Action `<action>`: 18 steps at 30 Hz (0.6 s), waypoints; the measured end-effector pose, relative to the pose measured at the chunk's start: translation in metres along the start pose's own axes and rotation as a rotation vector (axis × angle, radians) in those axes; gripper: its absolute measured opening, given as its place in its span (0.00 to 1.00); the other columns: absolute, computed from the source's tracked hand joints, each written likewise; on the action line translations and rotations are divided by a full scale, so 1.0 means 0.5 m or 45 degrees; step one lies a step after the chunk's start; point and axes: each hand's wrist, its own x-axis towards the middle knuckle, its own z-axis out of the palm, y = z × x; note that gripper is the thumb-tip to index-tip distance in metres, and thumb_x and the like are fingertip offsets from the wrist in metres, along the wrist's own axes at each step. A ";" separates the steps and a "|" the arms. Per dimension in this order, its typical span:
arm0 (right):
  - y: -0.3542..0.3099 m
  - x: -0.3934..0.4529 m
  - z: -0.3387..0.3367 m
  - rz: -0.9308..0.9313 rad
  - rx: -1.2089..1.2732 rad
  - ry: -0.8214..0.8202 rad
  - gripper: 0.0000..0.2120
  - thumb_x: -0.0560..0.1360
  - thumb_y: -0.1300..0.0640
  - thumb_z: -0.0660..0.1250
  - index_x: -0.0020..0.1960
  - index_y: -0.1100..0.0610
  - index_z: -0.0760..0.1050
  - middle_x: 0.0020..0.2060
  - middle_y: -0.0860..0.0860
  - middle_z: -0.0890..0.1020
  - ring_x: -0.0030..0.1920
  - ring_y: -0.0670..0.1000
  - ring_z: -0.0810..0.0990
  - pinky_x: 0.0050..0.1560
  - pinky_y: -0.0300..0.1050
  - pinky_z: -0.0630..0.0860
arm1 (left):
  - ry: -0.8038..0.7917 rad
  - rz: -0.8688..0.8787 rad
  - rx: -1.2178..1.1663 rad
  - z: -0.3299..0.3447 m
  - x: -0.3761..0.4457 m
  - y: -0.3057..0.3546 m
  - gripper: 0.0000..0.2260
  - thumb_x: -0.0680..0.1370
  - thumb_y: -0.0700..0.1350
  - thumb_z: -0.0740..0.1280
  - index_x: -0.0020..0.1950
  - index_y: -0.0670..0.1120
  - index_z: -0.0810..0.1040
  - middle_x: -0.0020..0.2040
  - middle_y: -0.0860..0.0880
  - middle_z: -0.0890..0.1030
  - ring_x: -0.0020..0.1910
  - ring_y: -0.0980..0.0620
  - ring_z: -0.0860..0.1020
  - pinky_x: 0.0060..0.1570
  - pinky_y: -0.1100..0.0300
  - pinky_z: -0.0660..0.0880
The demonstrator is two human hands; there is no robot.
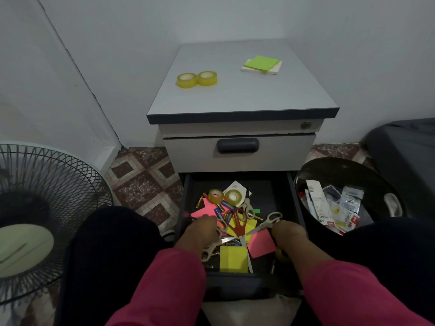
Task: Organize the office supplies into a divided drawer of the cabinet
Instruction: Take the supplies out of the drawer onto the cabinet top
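Inside the open drawer (186, 196), both hands reach down, fingers' grasp unclear.

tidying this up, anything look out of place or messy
Yes: the open drawer holds a loose jumble of scissors, batteries, sticky notes and tape rolls, unsorted. Two tape rolls sit on the cabinet top.
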 end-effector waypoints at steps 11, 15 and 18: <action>-0.003 -0.006 0.004 0.048 -0.011 0.089 0.21 0.78 0.61 0.64 0.71 0.57 0.67 0.67 0.54 0.73 0.66 0.55 0.73 0.61 0.47 0.72 | 0.006 0.092 -0.169 0.001 -0.010 0.004 0.06 0.77 0.41 0.64 0.53 0.47 0.71 0.54 0.45 0.77 0.51 0.46 0.76 0.43 0.60 0.68; -0.007 -0.013 0.007 0.046 -0.011 0.120 0.20 0.77 0.61 0.64 0.68 0.56 0.70 0.63 0.52 0.76 0.62 0.53 0.76 0.56 0.46 0.74 | 0.121 -0.192 -0.731 -0.002 0.017 -0.010 0.05 0.75 0.36 0.66 0.49 0.43 0.73 0.42 0.48 0.76 0.41 0.52 0.73 0.31 0.64 0.67; -0.006 -0.020 0.003 0.029 -0.042 0.124 0.20 0.75 0.60 0.66 0.67 0.56 0.71 0.62 0.52 0.77 0.61 0.53 0.77 0.56 0.46 0.74 | 0.105 -0.433 -0.934 0.000 0.023 -0.011 0.09 0.78 0.35 0.61 0.38 0.43 0.70 0.36 0.50 0.71 0.33 0.55 0.71 0.31 0.66 0.69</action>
